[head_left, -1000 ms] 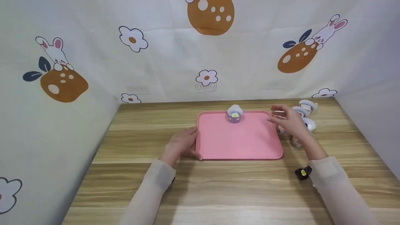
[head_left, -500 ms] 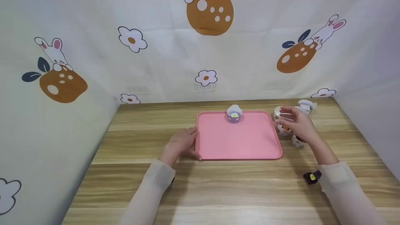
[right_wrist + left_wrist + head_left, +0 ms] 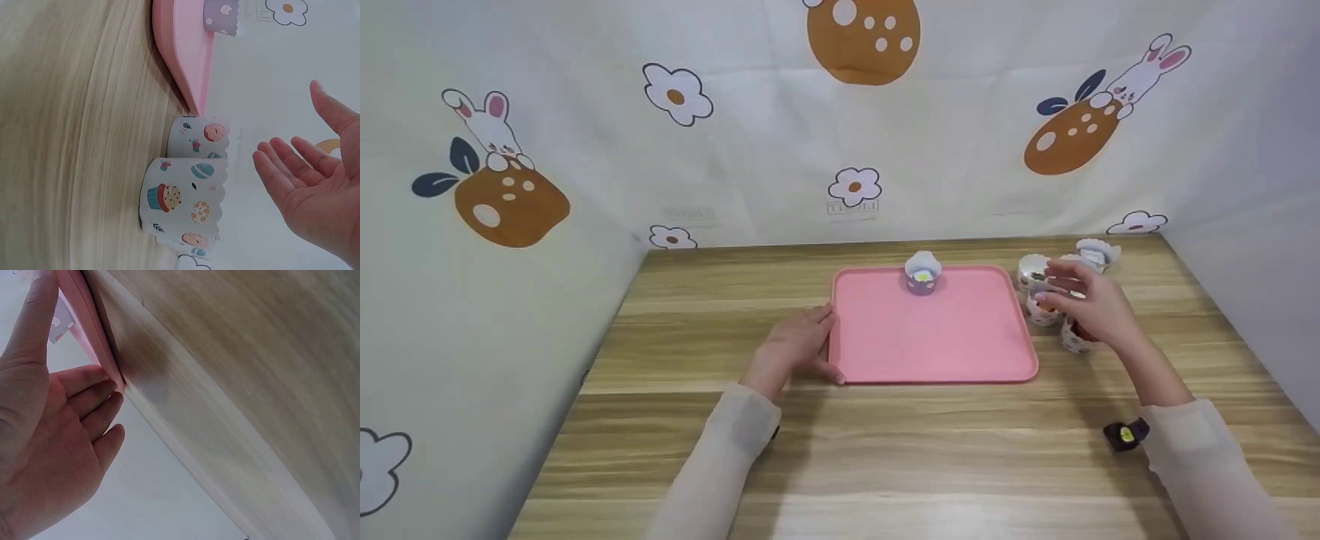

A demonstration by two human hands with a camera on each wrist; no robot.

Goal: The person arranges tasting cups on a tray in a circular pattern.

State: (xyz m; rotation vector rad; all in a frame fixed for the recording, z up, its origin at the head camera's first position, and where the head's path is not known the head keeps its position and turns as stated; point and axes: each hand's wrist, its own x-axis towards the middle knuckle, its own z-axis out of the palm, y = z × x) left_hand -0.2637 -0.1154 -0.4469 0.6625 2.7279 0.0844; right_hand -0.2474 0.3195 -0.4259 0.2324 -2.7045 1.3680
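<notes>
My left hand (image 3: 799, 343) rests against the left edge of the pink tray (image 3: 930, 337). In the left wrist view its fingertips (image 3: 107, 391) touch the outside of the rim, and the thumb stretches along the tray. On the tray's far edge side stands a purple paper cup (image 3: 922, 276) with a white and yellow filling. My right hand (image 3: 1099, 304) hovers over a group of paper baking cups right of the tray, fingers apart and holding nothing. A printed cup (image 3: 185, 194) shows under it in the right wrist view. Part of the group is hidden behind the hand.
At the back right of the wooden table (image 3: 945, 457) stands a white frilled cup (image 3: 1095, 255). Another cup (image 3: 1033, 271) sits close to the tray's far right corner. Patterned cloth (image 3: 765, 135) walls the table at the back and sides.
My right hand has drawn back to the right, away from the tray, uncovering the cups nearest the tray. The left hand, the tray and the purple cup stay where they were.
</notes>
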